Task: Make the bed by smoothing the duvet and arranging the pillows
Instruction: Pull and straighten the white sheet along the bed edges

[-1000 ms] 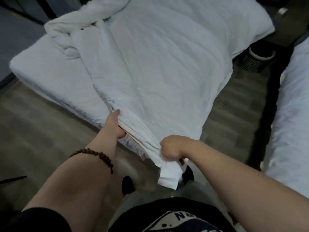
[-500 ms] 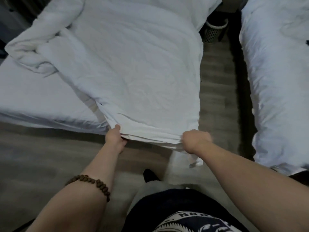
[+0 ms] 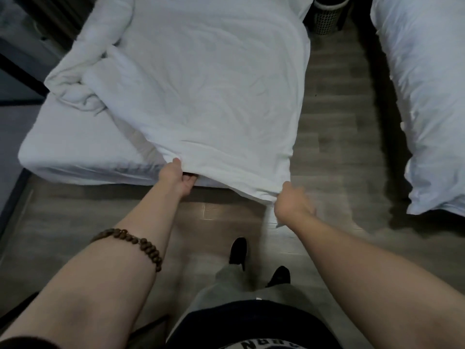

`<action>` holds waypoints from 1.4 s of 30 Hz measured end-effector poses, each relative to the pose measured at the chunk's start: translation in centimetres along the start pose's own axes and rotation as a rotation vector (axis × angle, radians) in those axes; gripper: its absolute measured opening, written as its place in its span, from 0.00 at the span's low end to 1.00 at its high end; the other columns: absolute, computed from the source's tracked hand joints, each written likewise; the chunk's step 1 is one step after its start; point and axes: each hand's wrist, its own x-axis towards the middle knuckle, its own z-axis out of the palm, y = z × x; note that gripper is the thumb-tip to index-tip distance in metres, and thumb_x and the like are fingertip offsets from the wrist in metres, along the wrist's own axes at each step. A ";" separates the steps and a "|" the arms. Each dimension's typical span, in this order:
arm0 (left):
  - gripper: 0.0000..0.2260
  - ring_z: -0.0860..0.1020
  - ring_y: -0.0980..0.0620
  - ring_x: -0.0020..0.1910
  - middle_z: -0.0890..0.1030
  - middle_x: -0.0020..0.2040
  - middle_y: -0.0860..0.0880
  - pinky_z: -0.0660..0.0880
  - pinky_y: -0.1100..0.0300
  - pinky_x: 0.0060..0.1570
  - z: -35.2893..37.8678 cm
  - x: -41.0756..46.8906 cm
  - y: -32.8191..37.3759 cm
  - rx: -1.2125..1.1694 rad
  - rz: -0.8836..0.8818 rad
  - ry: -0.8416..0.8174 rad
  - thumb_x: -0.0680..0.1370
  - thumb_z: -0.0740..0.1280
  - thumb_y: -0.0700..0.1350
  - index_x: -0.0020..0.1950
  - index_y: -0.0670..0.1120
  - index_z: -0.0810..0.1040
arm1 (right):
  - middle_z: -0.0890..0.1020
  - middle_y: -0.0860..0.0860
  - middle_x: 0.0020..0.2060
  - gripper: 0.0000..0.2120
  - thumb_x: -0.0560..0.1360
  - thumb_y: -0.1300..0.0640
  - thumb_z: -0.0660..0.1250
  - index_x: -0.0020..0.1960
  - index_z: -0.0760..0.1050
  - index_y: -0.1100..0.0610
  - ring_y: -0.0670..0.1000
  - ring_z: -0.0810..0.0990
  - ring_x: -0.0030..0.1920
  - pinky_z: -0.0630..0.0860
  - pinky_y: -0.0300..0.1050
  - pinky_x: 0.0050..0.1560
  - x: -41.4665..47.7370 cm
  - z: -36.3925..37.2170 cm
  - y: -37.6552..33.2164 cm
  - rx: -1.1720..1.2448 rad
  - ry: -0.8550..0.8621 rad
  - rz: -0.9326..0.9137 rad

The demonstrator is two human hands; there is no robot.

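Bed [image 3: 75, 147] foot: duvet [image 3: 201, 96] edge gripped by left hand [image 3: 176, 177], right hand [image 3: 292, 200].

A white crumpled fabric duvet [image 3: 201, 84] lies on a white rectangular mattress [image 3: 75, 149] at 12 o'clock, bunched toward 10 o'clock. Left hand [image 3: 176, 178] and right hand [image 3: 292, 202] grip its near edge. Pale perforated plastic bin [image 3: 327, 16] at 1 o'clock; another white bed [image 3: 427, 96] at 2 o'clock.

Duvet [image 3: 206, 96] plain white, sheet [image 3: 75, 142] under it white too, same for the second bed [image 3: 427, 96] on my right. Floor [image 3: 334, 137] is grey-brown wood-grain planks; bin [image 3: 327, 16] is white with a lattice pattern. My bracelet [image 3: 136, 243] is dark brown beads, my shoes [image 3: 237, 250] black, trousers [image 3: 226, 285] grey, top [image 3: 251, 321] black with white lettering.
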 end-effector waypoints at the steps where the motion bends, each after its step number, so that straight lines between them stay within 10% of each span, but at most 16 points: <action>1: 0.07 0.81 0.49 0.43 0.82 0.49 0.49 0.80 0.50 0.47 0.1 -0.1 0.4 0.019 -0.007 -0.010 0.84 0.61 0.44 0.62 0.48 0.74 | 0.75 0.58 0.62 0.18 0.74 0.59 0.67 0.63 0.70 0.55 0.59 0.78 0.56 0.73 0.48 0.46 -0.3 0.3 -0.1 0.059 -0.038 0.041; 6: 0.06 0.81 0.47 0.50 0.82 0.52 0.46 0.78 0.48 0.50 0.5 -0.7 1.0 0.068 -0.079 -0.085 0.84 0.61 0.41 0.60 0.46 0.73 | 0.82 0.57 0.42 0.28 0.81 0.37 0.55 0.50 0.79 0.61 0.56 0.79 0.39 0.73 0.44 0.39 -3.5 3.0 -3.9 0.705 -0.496 0.066; 12: 0.12 0.81 0.46 0.54 0.82 0.58 0.44 0.76 0.47 0.53 -2.2 1.8 1.9 0.064 -0.185 -0.229 0.85 0.59 0.43 0.68 0.42 0.73 | 0.68 0.62 0.73 0.57 0.66 0.17 0.45 0.75 0.64 0.60 0.62 0.67 0.74 0.68 0.58 0.69 -4.3 6.6 -14.2 1.488 -0.966 0.284; 15: 0.13 0.82 0.46 0.48 0.82 0.56 0.42 0.77 0.50 0.52 -4.1 3.9 3.2 0.150 -0.276 -0.315 0.85 0.59 0.43 0.68 0.40 0.73 | 0.69 0.63 0.72 0.56 0.66 0.17 0.48 0.75 0.64 0.60 0.63 0.65 0.75 0.60 0.61 0.75 -3.4 7.3 -20.2 1.909 -0.828 0.379; 18: 0.12 0.80 0.44 0.54 0.79 0.60 0.41 0.76 0.50 0.54 -5.8 6.2 5.2 0.209 -0.337 -0.377 0.85 0.60 0.44 0.66 0.39 0.73 | 0.81 0.57 0.54 0.28 0.81 0.38 0.56 0.68 0.74 0.58 0.58 0.80 0.57 0.77 0.56 0.61 -2.2 7.4 -25.0 2.321 -0.362 0.521; 21: 0.10 0.77 0.45 0.54 0.78 0.53 0.42 0.76 0.55 0.55 -6.3 8.1 6.8 0.215 -0.374 -0.405 0.86 0.58 0.47 0.61 0.42 0.72 | 0.82 0.57 0.51 0.17 0.83 0.50 0.56 0.64 0.77 0.57 0.58 0.81 0.47 0.78 0.51 0.41 -2.5 6.4 -27.8 2.384 -0.104 0.567; 25: 0.20 0.81 0.40 0.57 0.82 0.60 0.40 0.79 0.48 0.53 -5.5 10.6 9.3 0.155 -0.428 -0.491 0.84 0.59 0.53 0.66 0.40 0.75 | 0.81 0.58 0.55 0.12 0.84 0.50 0.58 0.55 0.75 0.57 0.57 0.80 0.47 0.79 0.53 0.53 -3.5 5.8 -28.5 2.373 0.089 0.527; 28: 0.21 0.78 0.36 0.63 0.80 0.64 0.38 0.73 0.41 0.66 -4.4 13.5 11.7 0.032 -0.421 -0.478 0.82 0.61 0.53 0.69 0.41 0.75 | 0.82 0.55 0.52 0.15 0.84 0.48 0.58 0.64 0.74 0.56 0.55 0.81 0.46 0.78 0.52 0.50 -3.7 5.8 -27.9 2.336 0.173 0.569; 42: 0.26 0.75 0.33 0.64 0.78 0.63 0.38 0.68 0.35 0.66 -8.5 21.1 22.8 -0.400 -0.222 -0.302 0.78 0.68 0.56 0.70 0.44 0.70 | 0.84 0.54 0.54 0.14 0.82 0.58 0.58 0.64 0.77 0.53 0.57 0.84 0.51 0.82 0.48 0.36 -1.5 6.0 -25.6 2.244 0.240 0.635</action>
